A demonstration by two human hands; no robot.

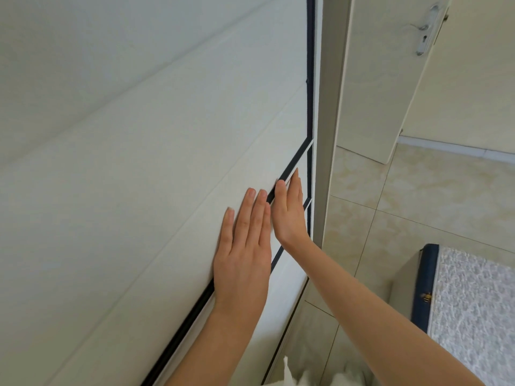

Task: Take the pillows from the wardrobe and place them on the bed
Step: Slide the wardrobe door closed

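A white sliding wardrobe door (133, 168) with a black edge strip fills the left of the view. My left hand (245, 252) lies flat against the door panel with straight fingers. My right hand (289, 210) presses beside it at the black strip, fingers straight, close to the wardrobe's grey side frame (327, 135). No pillow shows; the wardrobe's inside is hidden behind the door. A corner of the bed (473, 302), with a grey patterned cover and a dark blue edge, sits at the lower right.
A beige tiled floor (390, 207) runs between the wardrobe and the bed. A cream room door (370, 79) with a metal handle (425, 26) stands open at the upper right. White cloth (315, 377) shows at the bottom edge.
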